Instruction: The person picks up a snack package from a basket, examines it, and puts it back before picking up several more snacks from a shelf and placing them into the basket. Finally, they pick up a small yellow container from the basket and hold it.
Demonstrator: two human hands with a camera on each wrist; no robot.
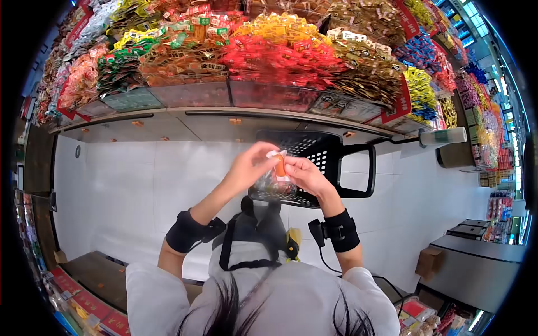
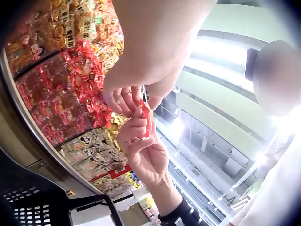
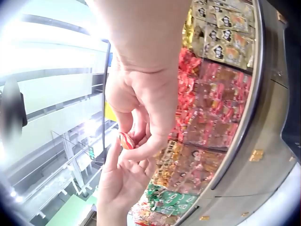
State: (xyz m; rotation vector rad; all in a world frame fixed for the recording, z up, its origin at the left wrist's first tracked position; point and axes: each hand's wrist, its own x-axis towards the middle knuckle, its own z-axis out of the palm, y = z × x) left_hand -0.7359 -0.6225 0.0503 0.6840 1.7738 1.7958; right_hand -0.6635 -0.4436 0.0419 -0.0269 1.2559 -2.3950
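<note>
In the head view both hands meet around a small orange-red packet (image 1: 280, 166) with whitish ends, held over the black basket. The left hand (image 1: 250, 166) pinches its upper end between thumb and fingers; the right hand (image 1: 305, 173) grips its side. The left wrist view shows the red packet (image 2: 147, 118) between the left hand (image 2: 141, 70) and the curled fingers of the right hand (image 2: 146, 146). From the right wrist only a red and white bit of the packet (image 3: 126, 141) shows between the right hand (image 3: 143, 103) and the left hand (image 3: 123, 181).
A black basket (image 1: 330, 147) with a raised handle stands below the hands, a clear bag (image 1: 272, 185) partly inside. Beyond runs a long shelf (image 1: 196, 95) heaped with wrapped snacks. A clear roll (image 1: 443, 136) sticks out at its right end. A cardboard box (image 1: 430, 262) is at right.
</note>
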